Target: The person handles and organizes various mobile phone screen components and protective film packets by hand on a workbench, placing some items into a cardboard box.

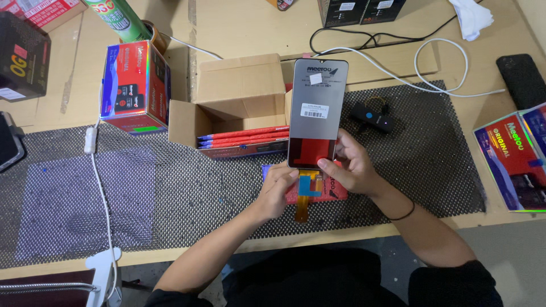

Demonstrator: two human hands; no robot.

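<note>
I hold a phone display panel [315, 113] upright over the black mesh mat [187, 187], its grey back facing me, with white stickers and a red patch near the bottom. An orange flex cable [303, 203] with a blue tab hangs from its lower edge. My right hand [352, 165] grips the panel's lower right corner, thumb on the bottom edge. My left hand [277, 190] holds the lower left corner and touches the flex cable. A flat red package [335, 192] lies under my hands.
An open cardboard box [239, 108] holds several flat red packages. A red and blue box [135, 85] stands at left, more printed boxes [512, 156] at right. White cables [438, 62], a small black device [372, 118], a dark phone [522, 79] and a spray can [116, 20] lie about.
</note>
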